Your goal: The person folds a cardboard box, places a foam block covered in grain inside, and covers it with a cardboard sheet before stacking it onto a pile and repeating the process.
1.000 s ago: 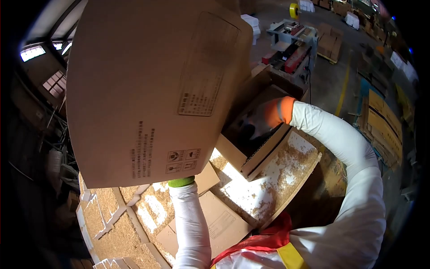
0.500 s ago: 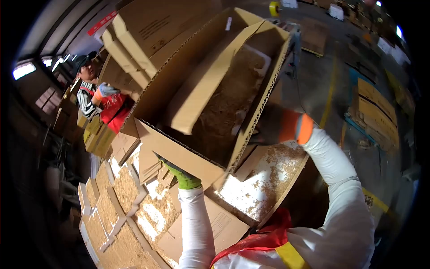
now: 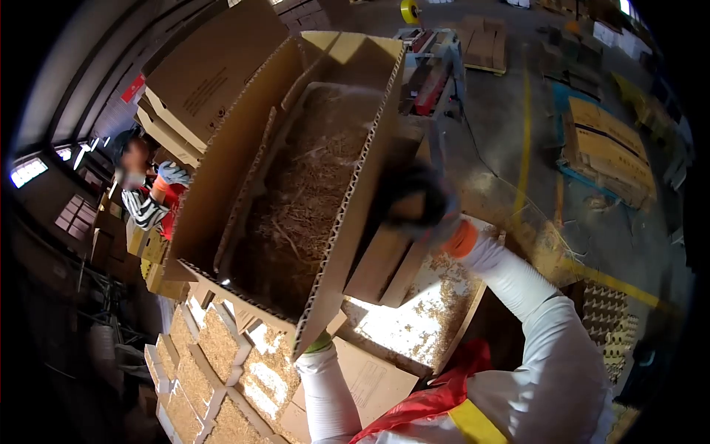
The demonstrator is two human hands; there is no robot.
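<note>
A long open cardboard box point(image 3: 222, 174) fills the middle of the view, tilted up on the left. Inside lies a pale-edged slab of brown fibrous material point(image 3: 314, 166), with an upright cardboard strip point(image 3: 248, 185) along its left side. My left hand point(image 3: 319, 342), in a green glove, is at the box's near end; its fingers are hidden behind the cardboard. My right hand point(image 3: 442, 222), with an orange cuff, is beside the box's right wall, smeared by motion. A dark, ring-like blur point(image 3: 410, 200) is at its fingers; I cannot make out whether it is held.
Trays of brown crumbly material point(image 3: 203, 344) spread at lower left. Folded flaps point(image 3: 388, 259) lie right of the box. A co-worker point(image 3: 144, 185) stands at the left beside tall cartons point(image 3: 214, 81). A machine with a yellow roller point(image 3: 410, 11) and stacked cardboard point(image 3: 610, 140) stand beyond.
The box has shifted left and nearer, and its inner strip now stands against the left side, baring more brown material. My right hand has moved left and slightly down; my left hand is more hidden.
</note>
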